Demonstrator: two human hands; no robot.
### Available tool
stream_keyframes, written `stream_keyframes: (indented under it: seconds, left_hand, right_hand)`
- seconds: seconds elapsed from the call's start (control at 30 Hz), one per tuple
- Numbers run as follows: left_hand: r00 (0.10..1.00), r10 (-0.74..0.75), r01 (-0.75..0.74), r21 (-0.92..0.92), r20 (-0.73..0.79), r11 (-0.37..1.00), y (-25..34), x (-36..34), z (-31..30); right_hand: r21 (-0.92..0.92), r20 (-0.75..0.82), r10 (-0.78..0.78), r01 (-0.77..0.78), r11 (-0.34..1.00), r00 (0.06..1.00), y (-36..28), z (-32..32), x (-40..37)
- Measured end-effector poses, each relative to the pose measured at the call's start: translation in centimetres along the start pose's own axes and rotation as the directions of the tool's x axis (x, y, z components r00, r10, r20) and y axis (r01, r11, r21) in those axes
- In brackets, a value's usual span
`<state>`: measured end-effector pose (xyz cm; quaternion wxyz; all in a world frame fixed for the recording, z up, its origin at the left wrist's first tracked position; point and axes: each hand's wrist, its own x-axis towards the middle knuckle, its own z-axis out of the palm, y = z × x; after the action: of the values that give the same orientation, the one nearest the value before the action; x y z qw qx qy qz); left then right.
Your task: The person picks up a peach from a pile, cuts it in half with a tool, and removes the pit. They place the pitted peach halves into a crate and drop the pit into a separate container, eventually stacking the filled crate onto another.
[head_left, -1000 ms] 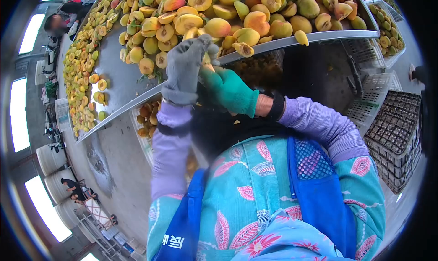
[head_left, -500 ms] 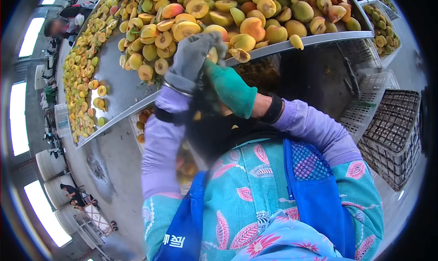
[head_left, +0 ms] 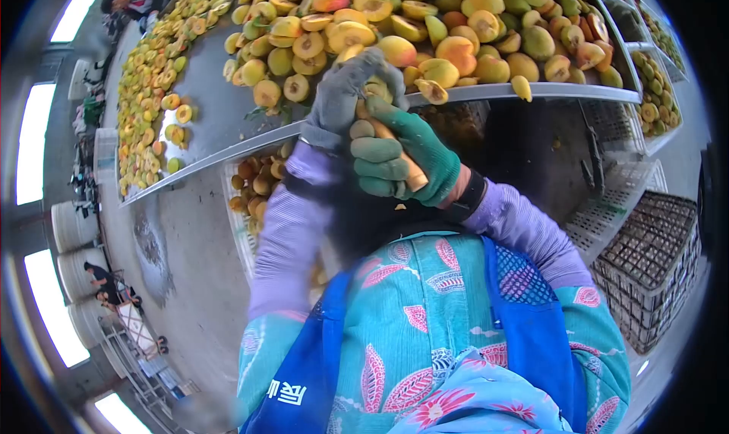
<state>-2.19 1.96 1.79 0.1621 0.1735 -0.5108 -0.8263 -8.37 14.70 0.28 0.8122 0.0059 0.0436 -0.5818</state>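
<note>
Near the metal table's front edge, my left hand (head_left: 353,92), in a grey glove, is closed around a yellow-green fruit (head_left: 377,90). My right hand (head_left: 406,149), in a green glove, has its fingers wrapped round a tan wooden handle (head_left: 395,149). The handle slants up toward the fruit, and its upper end is hidden between the gloves. Both hands touch at the fruit. Behind them a heap of yellow, orange and green fruit (head_left: 456,50), many pieces cut in half, lies on the metal table (head_left: 216,85).
A crate of fruit (head_left: 254,187) stands below the table's edge. White crates (head_left: 619,206) and a dark wire-like crate (head_left: 649,252) are at the right. One person (head_left: 133,5) is at the far upper left, another (head_left: 106,282) at the lower left.
My right hand has turned, so the wooden handle now shows in its grip. The fruit in my left hand is more visible. The view has shifted, with the table lower and further right.
</note>
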Motion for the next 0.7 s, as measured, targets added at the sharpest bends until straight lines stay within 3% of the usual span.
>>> stream_keyframes:
  seconds: [0.03,0.07,0.1,0.17,0.2,0.23,0.27,0.3,0.37,0.4,0.47,0.53,0.6,0.63,0.67,0.7]
  left_hand:
    - [0.992,-0.112,0.090,-0.281,-0.062,0.956,0.1,-0.7,0.6]
    - [0.974,-0.020,-0.041,-0.265,-0.224,0.963,0.3,-1.8,1.2]
    - [0.808,0.247,-0.232,0.097,-0.534,0.968,-2.4,-2.6,-2.0]
    - [0.725,0.199,-0.177,0.100,-0.659,0.979,-2.5,-7.4,-4.1]
    - [0.672,0.178,-0.161,0.093,-0.718,0.983,-1.6,-10.6,-5.2]
    - [0.620,0.165,-0.153,0.088,-0.767,0.984,-0.5,-12.5,-7.2]
    - [0.671,0.231,0.303,0.544,-0.705,0.782,1.0,-14.0,-11.8]
    - [0.733,0.227,0.601,0.767,-0.641,0.226,1.6,-15.2,-15.1]
    - [0.613,0.448,0.598,0.753,-0.651,0.275,4.9,-10.2,-11.6]
    - [0.754,0.518,0.467,0.884,-0.403,0.007,4.8,-7.7,-15.8]
    - [0.859,0.426,0.405,0.886,-0.284,-0.225,4.1,-3.0,-21.0]
    - [0.787,0.248,0.610,0.771,-0.564,-0.181,4.2,1.2,-21.5]
    - [0.897,0.187,0.440,0.854,-0.402,-0.277,5.6,0.7,-20.3]
    - [0.841,0.136,0.522,0.851,-0.525,0.058,5.8,-0.3,-18.7]
    - [0.767,0.082,0.567,0.732,-0.636,0.378,6.6,-1.4,-15.3]
    - [0.827,0.147,0.375,0.727,-0.542,0.575,5.8,-2.7,-13.5]
  right_hand:
    - [0.125,0.072,0.011,-0.020,0.992,0.997,0.2,0.0,0.4]
    - [0.126,0.103,0.089,-0.102,0.987,0.991,0.2,0.2,0.4]
    - [-0.003,0.045,0.124,-0.124,0.992,0.991,0.4,0.5,0.1]
    - [-0.253,-0.097,0.154,-0.174,0.952,0.983,0.8,1.0,-1.1]
    - [-0.242,-0.175,0.178,-0.218,0.946,0.968,0.3,1.1,-2.2]
    - [-0.172,-0.067,0.207,-0.216,0.961,0.976,-0.2,-2.1,-2.3]
    - [0.101,-0.183,0.228,-0.213,0.972,0.956,-0.7,-6.9,-2.3]
    - [0.367,-0.295,0.286,-0.168,0.915,0.912,-0.8,-10.0,-2.3]
    - [0.074,-0.474,0.180,-0.165,0.984,0.862,0.2,-9.1,-2.4]
    - [-0.082,-0.546,0.103,-0.175,0.981,0.832,0.4,-8.3,-2.3]
    - [-0.289,-0.567,-0.023,-0.172,0.942,0.824,0.2,-4.5,-2.0]
    - [-0.409,-0.571,-0.129,-0.145,0.901,0.811,-0.4,-2.6,-1.6]
    - [-0.658,-0.497,-0.338,-0.093,0.748,0.799,-0.4,-1.6,-1.5]
    - [-0.758,-0.443,-0.422,-0.079,0.647,0.791,-0.2,-1.2,-1.3]
    - [-0.902,-0.300,-0.539,-0.050,0.430,0.787,0.1,-0.7,-0.6]
    - [-0.983,-0.148,-0.637,-0.040,0.181,0.757,0.5,-0.1,0.1]
